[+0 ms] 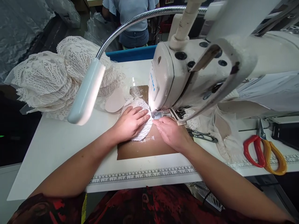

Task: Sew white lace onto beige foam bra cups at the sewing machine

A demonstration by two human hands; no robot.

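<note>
My left hand (130, 122) lies flat, fingers stretched out, on a white lace piece (145, 130) that rests on a brown plate in the table. The fingertips of my right hand (171, 132) press the edge of the same lace just in front of the presser foot (158, 114) of a white sewing machine (187, 74). Both hands press the lace down; neither grips it.
A heap of white lace pieces (53, 77) sits at the left, behind a gooseneck lamp (86, 90). Thread snips (202, 136) lie right of my right hand. Red and orange scissors (263, 152) lie far right. A ruler strip (140, 175) runs along the table's front edge. Another person stands beyond the table.
</note>
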